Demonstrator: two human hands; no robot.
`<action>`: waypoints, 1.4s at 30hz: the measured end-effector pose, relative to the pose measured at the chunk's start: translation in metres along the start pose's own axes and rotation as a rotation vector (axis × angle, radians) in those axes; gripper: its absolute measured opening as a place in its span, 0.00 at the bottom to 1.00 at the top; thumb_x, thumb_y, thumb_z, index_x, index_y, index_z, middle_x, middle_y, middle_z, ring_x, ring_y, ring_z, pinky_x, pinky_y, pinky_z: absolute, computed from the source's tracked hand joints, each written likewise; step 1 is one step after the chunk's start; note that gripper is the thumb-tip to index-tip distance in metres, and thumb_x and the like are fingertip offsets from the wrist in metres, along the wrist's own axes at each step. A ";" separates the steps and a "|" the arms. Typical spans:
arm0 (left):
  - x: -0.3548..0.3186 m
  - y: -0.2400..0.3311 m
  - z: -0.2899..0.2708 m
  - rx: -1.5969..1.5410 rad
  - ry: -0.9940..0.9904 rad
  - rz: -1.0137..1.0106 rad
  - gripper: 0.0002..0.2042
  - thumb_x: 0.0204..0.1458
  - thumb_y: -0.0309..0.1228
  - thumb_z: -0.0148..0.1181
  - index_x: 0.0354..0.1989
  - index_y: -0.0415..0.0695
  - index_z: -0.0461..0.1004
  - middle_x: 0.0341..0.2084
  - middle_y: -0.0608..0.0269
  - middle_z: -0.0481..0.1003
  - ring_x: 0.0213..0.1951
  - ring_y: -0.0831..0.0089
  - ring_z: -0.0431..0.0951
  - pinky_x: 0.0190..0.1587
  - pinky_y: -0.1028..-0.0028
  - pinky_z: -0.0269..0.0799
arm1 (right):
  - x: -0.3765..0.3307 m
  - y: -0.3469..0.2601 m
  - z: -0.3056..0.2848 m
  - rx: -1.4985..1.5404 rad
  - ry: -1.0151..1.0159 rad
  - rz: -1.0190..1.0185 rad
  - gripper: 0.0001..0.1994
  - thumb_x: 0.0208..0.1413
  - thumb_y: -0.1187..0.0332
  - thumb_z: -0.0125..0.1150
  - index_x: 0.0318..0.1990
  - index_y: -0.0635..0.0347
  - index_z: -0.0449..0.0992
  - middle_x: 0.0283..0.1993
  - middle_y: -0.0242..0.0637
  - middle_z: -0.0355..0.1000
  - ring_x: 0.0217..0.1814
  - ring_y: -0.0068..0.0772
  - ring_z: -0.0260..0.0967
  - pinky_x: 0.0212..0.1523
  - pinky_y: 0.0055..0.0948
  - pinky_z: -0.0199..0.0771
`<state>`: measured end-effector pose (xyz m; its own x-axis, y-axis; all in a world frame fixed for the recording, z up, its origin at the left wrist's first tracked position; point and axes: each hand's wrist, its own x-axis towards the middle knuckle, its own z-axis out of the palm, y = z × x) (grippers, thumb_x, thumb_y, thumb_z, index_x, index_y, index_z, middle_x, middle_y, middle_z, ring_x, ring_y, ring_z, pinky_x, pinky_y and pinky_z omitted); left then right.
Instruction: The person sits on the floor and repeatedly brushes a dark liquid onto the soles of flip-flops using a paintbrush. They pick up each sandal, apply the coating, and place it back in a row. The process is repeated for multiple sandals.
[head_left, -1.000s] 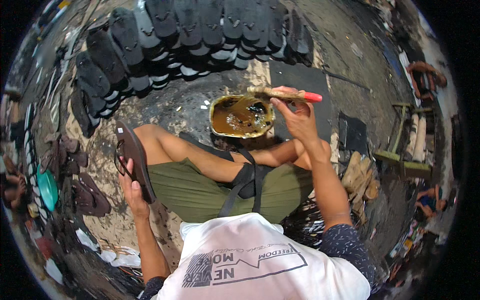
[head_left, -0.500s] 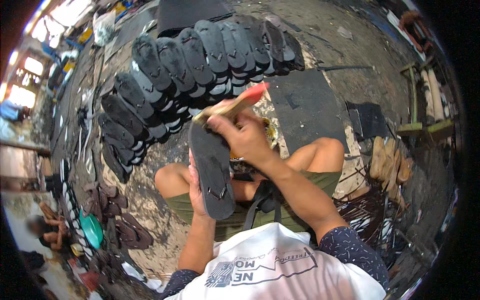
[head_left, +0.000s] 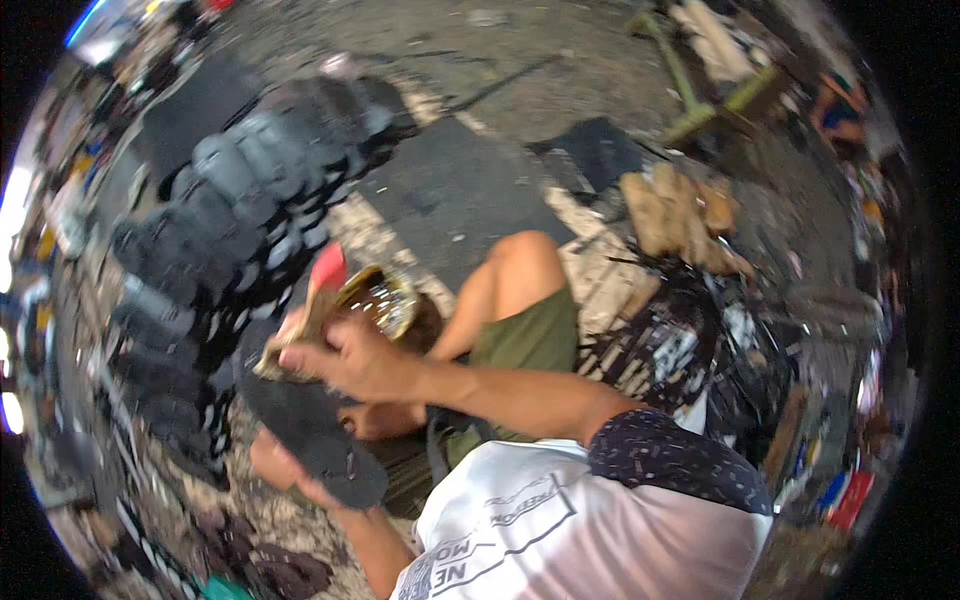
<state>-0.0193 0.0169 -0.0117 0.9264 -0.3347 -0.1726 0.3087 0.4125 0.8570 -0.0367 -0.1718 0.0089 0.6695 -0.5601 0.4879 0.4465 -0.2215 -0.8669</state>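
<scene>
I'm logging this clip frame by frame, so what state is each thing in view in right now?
Right hand: closed around the brush handle.
Brush: held, red end up, bristle end against the sole.
Left hand: grip under the sole from below.
Dark sandal sole: held up, tilted, flat face toward the brush.
Glue tin: open, on the ground behind the hands.
Rows of dark soles: laid out overlapping on the ground.

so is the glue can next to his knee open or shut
Open: the can has no lid on, and its shiny rim shows just beyond the right hand holding the brush.
</scene>
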 end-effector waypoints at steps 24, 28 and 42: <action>0.030 -0.016 0.053 -0.971 -0.303 -0.361 0.29 0.70 0.51 0.41 0.77 0.61 0.48 0.72 0.59 0.57 0.72 0.58 0.59 0.74 0.56 0.53 | 0.024 -0.001 0.002 -0.358 -0.244 -0.364 0.11 0.58 0.59 0.67 0.41 0.54 0.77 0.38 0.40 0.73 0.37 0.47 0.69 0.38 0.43 0.62; 0.044 -0.019 0.023 -0.398 -0.130 -0.123 0.27 0.71 0.48 0.41 0.77 0.60 0.50 0.71 0.60 0.59 0.68 0.58 0.63 0.69 0.56 0.62 | 0.014 0.007 0.013 -0.345 -0.359 -0.318 0.10 0.56 0.64 0.69 0.42 0.56 0.79 0.40 0.38 0.77 0.41 0.46 0.73 0.41 0.41 0.67; 0.029 0.072 -0.240 -0.629 0.570 0.070 0.26 0.66 0.48 0.50 0.66 0.44 0.66 0.62 0.55 0.71 0.58 0.57 0.74 0.61 0.54 0.72 | 0.052 0.029 -0.112 -0.007 0.377 0.235 0.13 0.66 0.60 0.63 0.48 0.62 0.76 0.44 0.25 0.73 0.45 0.17 0.65 0.50 0.23 0.66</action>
<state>0.0816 0.2402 -0.0713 0.8628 0.1171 -0.4917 0.1530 0.8667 0.4747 -0.0555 -0.2972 -0.0024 0.4888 -0.8473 0.2076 0.3033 -0.0581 -0.9511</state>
